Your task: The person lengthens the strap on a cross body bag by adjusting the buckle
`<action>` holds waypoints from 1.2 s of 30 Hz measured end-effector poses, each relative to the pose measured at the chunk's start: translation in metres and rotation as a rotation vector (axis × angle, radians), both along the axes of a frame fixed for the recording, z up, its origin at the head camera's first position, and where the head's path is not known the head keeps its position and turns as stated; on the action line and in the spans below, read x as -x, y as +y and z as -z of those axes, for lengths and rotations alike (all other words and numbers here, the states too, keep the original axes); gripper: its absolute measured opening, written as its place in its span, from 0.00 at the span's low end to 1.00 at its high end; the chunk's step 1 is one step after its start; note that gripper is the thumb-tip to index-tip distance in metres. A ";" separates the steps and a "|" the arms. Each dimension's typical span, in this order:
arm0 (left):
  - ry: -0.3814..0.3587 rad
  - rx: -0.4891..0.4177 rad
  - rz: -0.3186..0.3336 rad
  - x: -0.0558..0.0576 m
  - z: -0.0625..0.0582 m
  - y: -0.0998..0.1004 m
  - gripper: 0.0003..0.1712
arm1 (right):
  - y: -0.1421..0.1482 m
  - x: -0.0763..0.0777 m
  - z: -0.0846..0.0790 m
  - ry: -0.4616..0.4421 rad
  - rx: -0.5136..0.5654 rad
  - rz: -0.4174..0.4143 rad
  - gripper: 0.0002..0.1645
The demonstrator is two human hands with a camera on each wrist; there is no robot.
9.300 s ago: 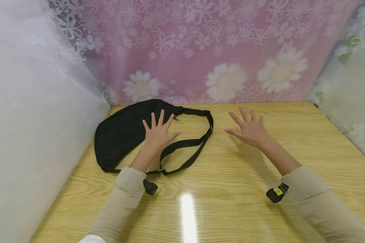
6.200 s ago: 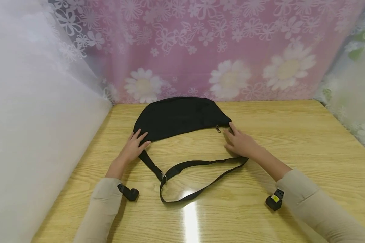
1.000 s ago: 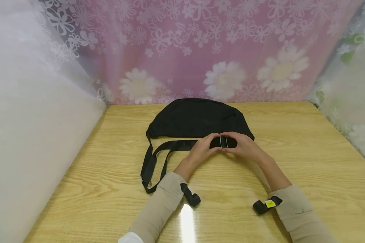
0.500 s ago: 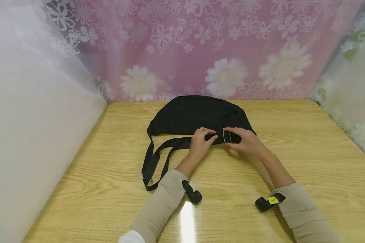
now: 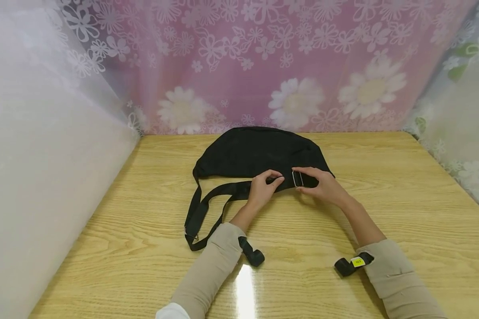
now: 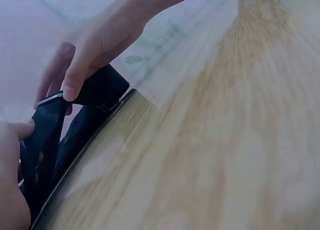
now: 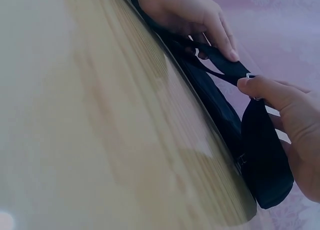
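Observation:
A black waist bag (image 5: 259, 153) lies at the back of the table, its strap (image 5: 219, 189) trailing to the left in a loop. With thumb and fingers, my right hand (image 5: 326, 188) grips the metal strap slider (image 5: 293, 179) by its edges, in front of the bag's right end. My left hand (image 5: 261, 190) pinches the strap just left of the slider. In the right wrist view a wide loop of strap (image 7: 267, 165) hangs below the slider, under the right hand. The left wrist view shows strap (image 6: 46, 132) stretched between both hands.
The wooden table (image 5: 143, 261) reaches back to a pink floral curtain (image 5: 239, 75). A white sheet (image 5: 56, 146) borders the left side, a pale floral one (image 5: 463, 110) the right. Another metal ring (image 5: 192, 236) sits at the strap's left bend.
The bag has shifted right from its first place at the left. Within the last second, my left hand has slid left off the slider and now pinches the strap; my right hand stays at the slider.

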State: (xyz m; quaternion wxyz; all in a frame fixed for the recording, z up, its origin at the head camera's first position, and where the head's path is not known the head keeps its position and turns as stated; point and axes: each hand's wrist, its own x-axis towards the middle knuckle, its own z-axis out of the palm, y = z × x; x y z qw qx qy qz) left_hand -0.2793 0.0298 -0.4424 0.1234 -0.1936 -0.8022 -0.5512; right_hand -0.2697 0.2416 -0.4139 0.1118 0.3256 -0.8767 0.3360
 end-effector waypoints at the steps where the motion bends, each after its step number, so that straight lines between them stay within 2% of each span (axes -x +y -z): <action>1: -0.010 -0.024 0.011 0.000 0.000 0.000 0.08 | 0.000 -0.001 -0.001 -0.009 0.009 0.003 0.34; 5: -0.040 -0.086 0.067 0.000 -0.002 0.002 0.09 | 0.001 -0.002 -0.002 -0.021 0.028 0.008 0.34; 9: -0.043 -0.098 0.104 0.002 -0.002 0.005 0.09 | 0.003 -0.004 0.000 -0.021 0.039 0.025 0.34; 16: -0.035 -0.080 0.111 0.005 -0.001 0.009 0.10 | 0.002 -0.005 0.002 -0.041 0.065 0.037 0.35; 18: -0.008 -0.038 0.075 0.004 -0.002 0.008 0.11 | 0.001 -0.004 0.002 -0.049 0.079 0.036 0.34; 24: 0.122 0.170 -0.118 0.002 -0.002 0.004 0.09 | 0.001 -0.003 0.002 -0.060 0.120 0.058 0.33; 26: 0.131 0.186 -0.137 0.002 -0.002 0.003 0.07 | 0.001 -0.002 0.002 -0.077 0.122 0.069 0.33; 28: 0.117 0.157 -0.115 0.002 -0.002 0.002 0.07 | 0.000 -0.002 0.002 -0.103 0.123 0.072 0.33; 32: 0.043 0.013 -0.018 0.004 -0.001 0.004 0.08 | 0.001 -0.002 0.002 -0.136 0.127 0.083 0.34; 36: 0.007 -0.068 0.055 0.008 -0.001 0.008 0.09 | 0.003 -0.001 0.003 -0.134 0.130 0.087 0.34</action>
